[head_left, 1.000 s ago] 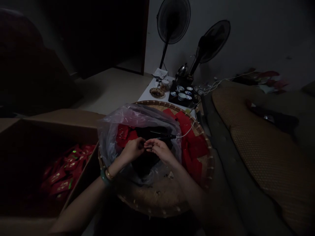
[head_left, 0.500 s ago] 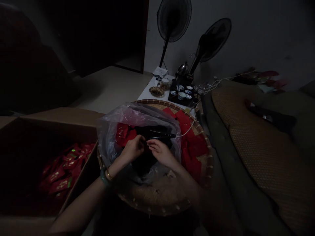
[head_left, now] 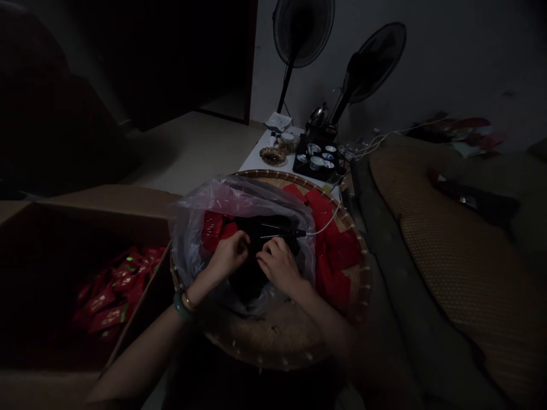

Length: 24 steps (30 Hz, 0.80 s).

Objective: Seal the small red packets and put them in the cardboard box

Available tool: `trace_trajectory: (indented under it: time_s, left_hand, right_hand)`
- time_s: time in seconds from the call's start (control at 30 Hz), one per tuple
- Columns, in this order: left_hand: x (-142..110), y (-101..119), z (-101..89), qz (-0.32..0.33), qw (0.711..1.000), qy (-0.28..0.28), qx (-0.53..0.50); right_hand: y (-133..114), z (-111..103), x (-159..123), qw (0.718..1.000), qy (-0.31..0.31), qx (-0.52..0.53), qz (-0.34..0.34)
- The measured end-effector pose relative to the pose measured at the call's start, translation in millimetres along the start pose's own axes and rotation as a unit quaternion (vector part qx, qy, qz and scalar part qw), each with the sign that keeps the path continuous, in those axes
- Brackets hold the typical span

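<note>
In the head view my left hand (head_left: 232, 251) has its fingers curled together over a dark mass (head_left: 252, 273) inside a clear plastic bag (head_left: 188, 233). My right hand (head_left: 279, 264) is close beside it, fingers bent and drawn together over the same dark mass. Whatever either hand pinches is too dark to make out. Just beyond the fingers lies a black pen-shaped tool (head_left: 288, 233) with a white cord. Red pieces (head_left: 216, 228) show in the bag near my left hand. More red pieces (head_left: 333, 239) lie on the round woven bamboo tray (head_left: 273, 359).
On the left stands a cardboard box (head_left: 106, 199) with several red packets (head_left: 111, 296). Behind the tray, a white table (head_left: 252, 162) holds cups on a black tea tray (head_left: 304, 169). Two standing fans (head_left: 303, 34) are at the wall. A woven mat (head_left: 448, 267) covers the seat on the right.
My right hand has curled its fingers, which were stretched out, and turned slightly upward. My left hand has shifted slightly to the left, so the gap between the hands is wider.
</note>
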<state>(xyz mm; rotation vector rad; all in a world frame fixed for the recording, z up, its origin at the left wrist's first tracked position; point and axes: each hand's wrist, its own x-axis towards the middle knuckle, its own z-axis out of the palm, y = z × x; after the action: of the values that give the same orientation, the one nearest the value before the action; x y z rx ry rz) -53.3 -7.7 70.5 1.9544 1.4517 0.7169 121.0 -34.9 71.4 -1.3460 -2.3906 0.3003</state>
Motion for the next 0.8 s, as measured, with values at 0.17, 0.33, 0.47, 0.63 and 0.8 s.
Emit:
trace_trajectory:
  time_s: [0.17,0.33,0.47,0.63,0.8]
  left_hand:
    - [1,-4,-2.8,0.011,0.995,-0.025,0.100]
    - [0,-1,-6.1,-0.013,0.988,-0.064,0.143]
    - [-1,1,-6.1,-0.018,0.986,-0.083,0.142]
    - [-3,4,-7.4,-0.008,0.985,-0.104,0.140]
    - [-6,8,-10.4,-0.001,0.984,-0.121,0.131]
  right_hand:
    - [12,0,0,0.992,-0.039,0.112,-0.050]
    - [29,16,-4,0.981,-0.049,0.173,0.079]
    - [28,34,-12,0.975,-0.200,0.033,0.088]
    - [18,51,-12,0.962,-0.247,-0.087,0.077]
    - [18,54,-10,0.963,-0.244,-0.076,0.085]
